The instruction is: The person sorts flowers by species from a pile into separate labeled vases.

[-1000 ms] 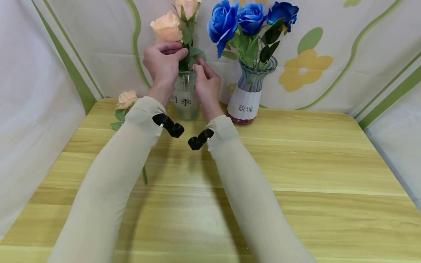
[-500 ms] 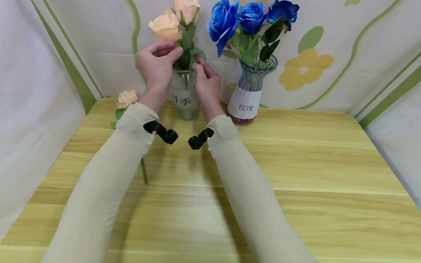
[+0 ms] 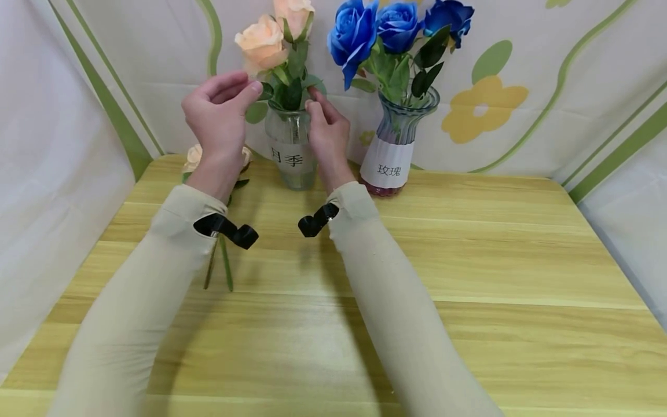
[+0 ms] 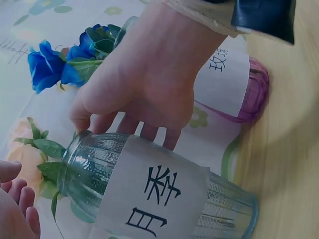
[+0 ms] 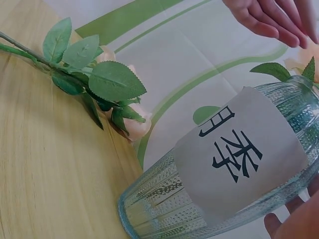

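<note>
A clear glass vase [image 3: 299, 179] with a white paper label [image 4: 157, 194] holds peach roses [image 3: 263, 43] and green leaves. My right hand [image 3: 330, 130] grips this vase near its rim; in the left wrist view the thumb is at the neck and the fingers go behind the glass. Left of the flowers my left hand [image 3: 216, 119] is raised with loosely bent fingers, holding nothing. It shows only partly in the left wrist view. Beneath the left wrist, two loose peach roses [image 5: 134, 124] lie on the table, partly hidden by the arm in the head view.
A bluish ribbed vase [image 3: 401, 124] with a pink base, a white label and blue roses [image 3: 351, 37] stands to the right. Behind everything hangs a pale curtain [image 3: 547, 87] with printed flowers. The wooden table [image 3: 469, 260] reaches back to it.
My left hand has moved away from the vase's flowers, to the left and slightly down. More of the loose stems now shows. The right hand has stayed on the vase.
</note>
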The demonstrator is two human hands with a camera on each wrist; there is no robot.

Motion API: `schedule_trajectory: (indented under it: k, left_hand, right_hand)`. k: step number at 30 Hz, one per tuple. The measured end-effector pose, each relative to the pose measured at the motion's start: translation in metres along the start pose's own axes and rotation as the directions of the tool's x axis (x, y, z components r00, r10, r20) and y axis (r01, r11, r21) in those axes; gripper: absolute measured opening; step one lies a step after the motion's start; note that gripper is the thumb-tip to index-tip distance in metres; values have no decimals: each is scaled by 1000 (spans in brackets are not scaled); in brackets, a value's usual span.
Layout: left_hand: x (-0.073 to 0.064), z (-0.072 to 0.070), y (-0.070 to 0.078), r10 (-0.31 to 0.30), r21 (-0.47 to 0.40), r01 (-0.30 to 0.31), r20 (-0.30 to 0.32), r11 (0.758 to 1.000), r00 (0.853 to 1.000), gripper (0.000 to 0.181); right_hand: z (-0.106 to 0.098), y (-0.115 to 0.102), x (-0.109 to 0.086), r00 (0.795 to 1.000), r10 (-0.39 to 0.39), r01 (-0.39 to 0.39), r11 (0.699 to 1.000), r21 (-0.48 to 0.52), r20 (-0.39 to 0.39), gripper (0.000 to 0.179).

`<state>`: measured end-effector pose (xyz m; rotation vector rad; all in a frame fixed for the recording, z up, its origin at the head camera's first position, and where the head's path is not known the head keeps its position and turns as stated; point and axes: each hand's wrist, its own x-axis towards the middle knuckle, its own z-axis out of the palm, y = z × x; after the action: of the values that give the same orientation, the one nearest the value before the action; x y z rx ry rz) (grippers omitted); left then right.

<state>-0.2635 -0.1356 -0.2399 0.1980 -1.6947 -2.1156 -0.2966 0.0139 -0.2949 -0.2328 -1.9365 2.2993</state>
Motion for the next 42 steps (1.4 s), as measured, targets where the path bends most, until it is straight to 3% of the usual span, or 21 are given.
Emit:
schedule_trajectory:
  k: [9, 28, 42]
  left_hand:
    - [-3, -25, 1, -43, -47, 43, 3, 998, 999, 26]
    - [-10, -84, 2, -91, -111, 83, -72, 990, 993, 30]
    - [-6, -105, -2, -188, -156, 177, -59, 972, 980, 38]
  right_hand:
    - [-3, -3, 1, 1000, 7, -7, 1000, -1, 4, 37]
    - [-2, 1, 0, 1000, 10, -10, 1000, -14, 12, 36]
    - [-1, 1, 0, 999, -33, 33, 999, -16, 7, 37]
